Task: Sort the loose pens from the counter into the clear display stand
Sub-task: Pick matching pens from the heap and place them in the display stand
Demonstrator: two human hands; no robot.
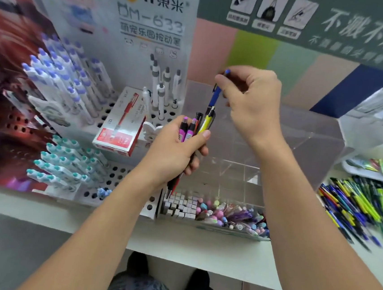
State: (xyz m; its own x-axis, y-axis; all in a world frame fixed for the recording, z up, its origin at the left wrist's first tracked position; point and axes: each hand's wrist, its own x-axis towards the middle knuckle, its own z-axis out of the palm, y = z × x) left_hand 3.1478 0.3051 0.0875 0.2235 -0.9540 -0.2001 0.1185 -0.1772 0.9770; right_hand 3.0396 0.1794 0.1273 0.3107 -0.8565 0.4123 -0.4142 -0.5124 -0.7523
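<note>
A: Clear acrylic — that was the stand (303,137), and everything else sat around it. Where were the hands?

B: Both in front of its left side. The left hand (175,152) was wrapped around a bundle (193,127) of pens: two pink ones, a yellow one, a red-and-black one, tips pointing down. The right hand (251,99) pinched a blue pen (215,95) near its top, upright, its lower end just above the bundle.

A: Was the blue pen touching the stand?

B: No, it hung in the air in front of it. I could not tell whether it touched the yellow pen.

A: And the loose pens?

B: A pile (357,207) lay on the counter (199,250) to the right of the stand — blue, green, yellow, blurred. Just before the stand stood a tray (214,212) of small erasers and pastel caps. Left of it, a red box (119,126) leaned among white racks.
</note>
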